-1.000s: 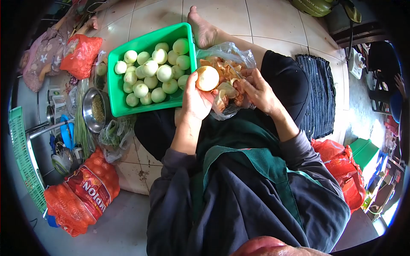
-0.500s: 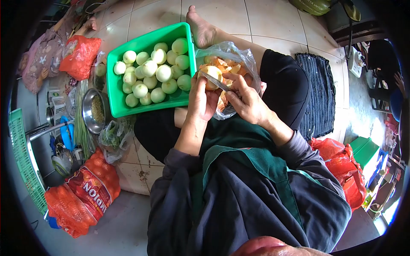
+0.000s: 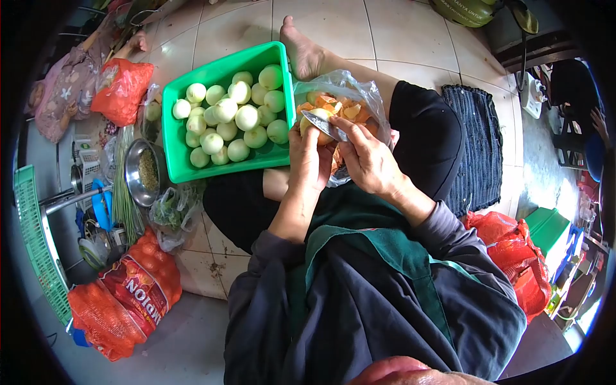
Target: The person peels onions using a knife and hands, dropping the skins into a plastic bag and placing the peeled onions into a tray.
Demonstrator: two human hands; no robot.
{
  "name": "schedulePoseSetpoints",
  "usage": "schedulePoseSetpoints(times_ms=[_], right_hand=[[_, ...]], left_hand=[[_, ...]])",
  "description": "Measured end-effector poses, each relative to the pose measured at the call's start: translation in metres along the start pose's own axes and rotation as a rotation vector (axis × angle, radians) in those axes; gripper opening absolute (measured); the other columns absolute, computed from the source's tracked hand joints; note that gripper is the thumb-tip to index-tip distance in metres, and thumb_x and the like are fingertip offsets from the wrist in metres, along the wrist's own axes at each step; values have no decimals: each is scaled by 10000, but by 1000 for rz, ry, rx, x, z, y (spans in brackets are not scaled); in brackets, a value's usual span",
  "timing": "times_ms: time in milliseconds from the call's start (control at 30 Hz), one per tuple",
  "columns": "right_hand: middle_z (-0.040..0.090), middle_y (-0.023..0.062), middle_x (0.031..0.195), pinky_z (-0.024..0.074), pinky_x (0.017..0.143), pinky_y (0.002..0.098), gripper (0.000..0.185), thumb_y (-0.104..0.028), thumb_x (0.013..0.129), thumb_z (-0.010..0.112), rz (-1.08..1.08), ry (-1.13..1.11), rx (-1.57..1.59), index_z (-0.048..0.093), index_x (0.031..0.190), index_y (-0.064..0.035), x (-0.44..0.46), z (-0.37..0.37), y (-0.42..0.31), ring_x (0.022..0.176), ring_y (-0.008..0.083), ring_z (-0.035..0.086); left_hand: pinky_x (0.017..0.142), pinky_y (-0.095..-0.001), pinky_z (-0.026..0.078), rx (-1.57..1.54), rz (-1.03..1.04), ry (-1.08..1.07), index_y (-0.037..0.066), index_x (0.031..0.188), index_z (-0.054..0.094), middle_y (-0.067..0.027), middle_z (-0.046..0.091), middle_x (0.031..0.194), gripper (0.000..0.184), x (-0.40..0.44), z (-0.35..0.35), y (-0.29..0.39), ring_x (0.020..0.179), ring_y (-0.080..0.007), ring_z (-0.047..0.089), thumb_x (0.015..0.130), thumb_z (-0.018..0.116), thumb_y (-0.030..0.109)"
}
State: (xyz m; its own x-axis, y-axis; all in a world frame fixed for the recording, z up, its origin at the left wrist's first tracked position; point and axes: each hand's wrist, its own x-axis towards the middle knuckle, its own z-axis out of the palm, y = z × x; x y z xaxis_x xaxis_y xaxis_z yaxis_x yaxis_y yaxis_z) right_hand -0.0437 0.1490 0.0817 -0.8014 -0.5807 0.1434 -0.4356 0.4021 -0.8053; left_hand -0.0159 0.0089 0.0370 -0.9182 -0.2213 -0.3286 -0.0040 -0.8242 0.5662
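Observation:
My left hand [image 3: 307, 154] is closed around a yellowish onion [image 3: 309, 123], partly hidden by the blade and my fingers. In my right hand [image 3: 369, 157] is a knife [image 3: 321, 123], its blade lying across the onion. Just beyond both hands a clear plastic bag [image 3: 378, 106] holds orange-brown onion skins [image 3: 351, 110]. To the left of the bag, the green tub [image 3: 224, 172] contains several peeled, pale onions [image 3: 247, 118].
A steel bowl [image 3: 133, 173] and a bag of greens [image 3: 168, 215] lie left of the tub. Red net sacks stand at lower left [image 3: 131, 292] and right [image 3: 513, 256]. A dark mat [image 3: 473, 147] lies beyond my knee. Another person [image 3: 67, 106] sits at upper left.
Over the last second my right hand came from the skins to the onion, bringing the knife blade across it. The tub now appears slightly lower in view.

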Motion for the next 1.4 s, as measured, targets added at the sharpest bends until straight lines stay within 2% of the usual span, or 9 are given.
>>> schedulePoseSetpoints(times_ms=[167, 400, 600, 733, 900, 1000, 1033, 1267, 1400], right_hand=[[598, 200, 1000, 509, 773, 397, 378, -79, 893, 509, -143, 102, 12, 465, 1265, -30, 5, 0, 7, 858, 376, 620], [630, 186, 965, 486, 808, 327, 352, -87, 943, 465, 380, -40, 412, 447, 1291, -40, 11, -16, 15, 915, 233, 635], [639, 204, 985, 487, 823, 351, 388, -86, 921, 499, 149, -168, 319, 433, 1298, -20, 8, -23, -3, 929, 299, 647], [638, 210, 1012, 489, 841, 374, 384, -78, 914, 497, 30, -109, 266, 442, 1290, -22, 6, -13, 5, 945, 333, 640], [643, 193, 973, 493, 814, 349, 369, -87, 925, 485, -49, -33, 136, 452, 1290, -36, 7, -9, 11, 894, 294, 651], [643, 182, 926, 490, 785, 324, 367, -94, 939, 469, 408, -201, 505, 445, 1302, -49, 7, -13, 12, 849, 241, 648], [638, 171, 879, 484, 751, 322, 370, -103, 948, 459, 327, -188, 488, 435, 1314, -55, 6, -14, 13, 797, 200, 636], [634, 211, 932, 488, 784, 378, 394, -79, 914, 486, 40, -156, 230, 433, 1301, -28, 6, -17, 4, 857, 327, 640], [585, 249, 1059, 469, 846, 423, 391, -48, 886, 483, -37, -93, 67, 444, 1273, -8, 6, -12, 2, 988, 401, 587]], left_hand=[[900, -393, 497, 56, 46, 71, 44, 1237, 380, -133, 492, 1217, 401, -3, 5, -8, 1074, -236, 553, 918, 546, 221], [929, -400, 482, 17, 32, 28, 37, 1230, 456, -121, 543, 1201, 396, -3, 6, -3, 1080, -240, 565, 911, 535, 257], [900, -432, 498, -55, 43, 14, 51, 1261, 291, -165, 425, 1236, 455, -2, -3, -3, 1084, -254, 527, 899, 555, 132], [853, -374, 515, 89, 93, 80, 67, 1219, 381, -109, 530, 1159, 406, -5, 1, -4, 1013, -228, 581, 902, 581, 221], [886, -399, 506, 43, 116, 76, 63, 1231, 305, -137, 451, 1188, 477, -4, 1, -8, 1049, -236, 540, 873, 615, 126], [885, -403, 508, 74, 123, 108, 66, 1253, 293, -135, 468, 1182, 498, -5, -1, -9, 1041, -238, 550, 876, 610, 137], [876, -400, 512, 99, 130, 125, 69, 1265, 298, -130, 493, 1173, 497, -5, -1, -10, 1025, -238, 566, 882, 602, 157], [844, -312, 496, 111, 126, 132, 50, 1197, 297, -126, 446, 1149, 475, -6, 2, -4, 1012, -181, 528, 854, 624, 75], [844, -318, 487, 222, 156, 219, 3, 1220, 326, -139, 465, 1170, 566, -3, 0, -11, 1035, -198, 519, 816, 694, 149]])
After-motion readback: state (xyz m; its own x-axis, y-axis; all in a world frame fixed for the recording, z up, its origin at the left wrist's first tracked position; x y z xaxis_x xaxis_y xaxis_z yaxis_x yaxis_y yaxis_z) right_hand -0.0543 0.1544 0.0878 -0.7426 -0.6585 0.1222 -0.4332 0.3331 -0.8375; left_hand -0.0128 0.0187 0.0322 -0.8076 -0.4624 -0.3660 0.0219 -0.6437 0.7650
